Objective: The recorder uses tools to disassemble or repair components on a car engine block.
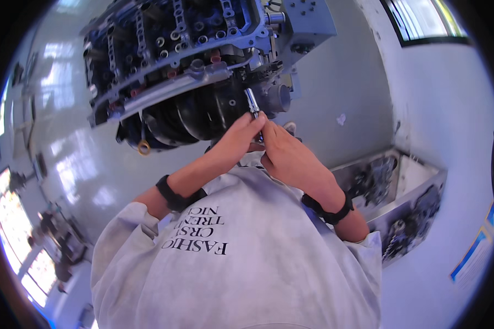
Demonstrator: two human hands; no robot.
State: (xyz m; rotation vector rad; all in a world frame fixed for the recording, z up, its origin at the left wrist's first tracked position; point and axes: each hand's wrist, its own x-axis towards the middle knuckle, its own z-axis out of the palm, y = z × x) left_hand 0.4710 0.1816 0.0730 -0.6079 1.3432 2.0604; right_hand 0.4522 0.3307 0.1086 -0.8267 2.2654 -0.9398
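A chrome socket on a ratchet-type wrench (251, 101) points up toward the near right end of an engine (170, 52). My left hand (240, 135) is closed round the tool, with the thumb and fingertips just below the bright socket. Right against it, my right hand (288, 151) is closed round the tool's lower part, which the fingers mostly hide. Beyond the socket tip lies the black intake manifold (203, 112), and a silver throttle body (280, 98) sits to its right. Whether the tip touches the engine, I cannot tell.
A grey metal box (307, 24) stands behind the engine's right end. A yellow-ringed dipstick (144, 147) hangs at its near left side. On the floor at right, a metal-walled bin (406, 178) holds dark machine parts. A window (425, 21) is at the upper right.
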